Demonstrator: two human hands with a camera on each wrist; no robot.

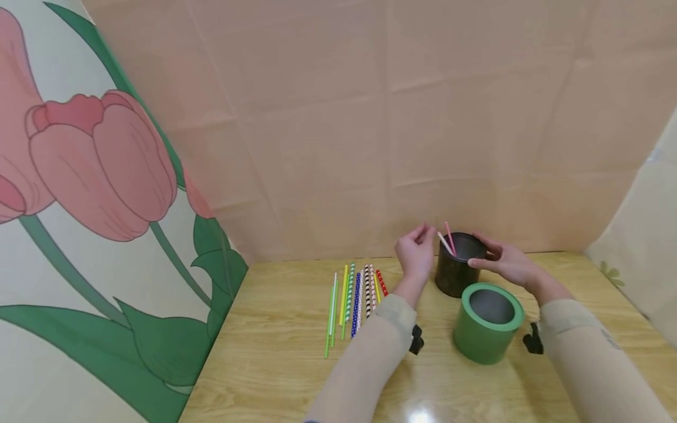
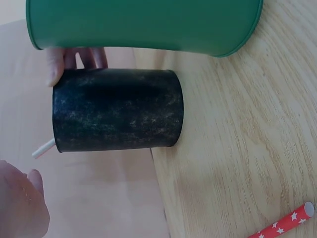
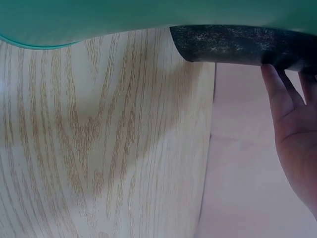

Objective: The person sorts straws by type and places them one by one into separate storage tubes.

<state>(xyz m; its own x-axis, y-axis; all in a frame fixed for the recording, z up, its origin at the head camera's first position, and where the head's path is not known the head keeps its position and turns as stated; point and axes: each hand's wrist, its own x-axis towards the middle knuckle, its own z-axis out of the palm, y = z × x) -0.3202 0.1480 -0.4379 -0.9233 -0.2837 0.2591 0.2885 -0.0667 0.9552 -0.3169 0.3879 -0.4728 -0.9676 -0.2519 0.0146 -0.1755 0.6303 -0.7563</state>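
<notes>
On the left part of the desk, a row of straws lies side by side, nearer the back edge than the front: plain green, white and yellow ones first, then striped and dotted ones, and at the right end a red straw with white stars. To the right of them my left hand hangs in the air near the back edge, its fingers loosely bent and drawn close together; I see nothing held in it, and my left wrist view shows it apart from the white straw. Just beside it stands the black cup, upright near the back edge, a little right of its middle; it is a dark, round container with a worn, mottled side. The white straw and a pink straw stand in it, tilted left, their tops above the rim. My right hand grips the cup at its right side, thumb on the near side by the rim, fingers around the back. Nearer the front edge, the green cup stands upright, thick-rimmed and grey inside.
</notes>
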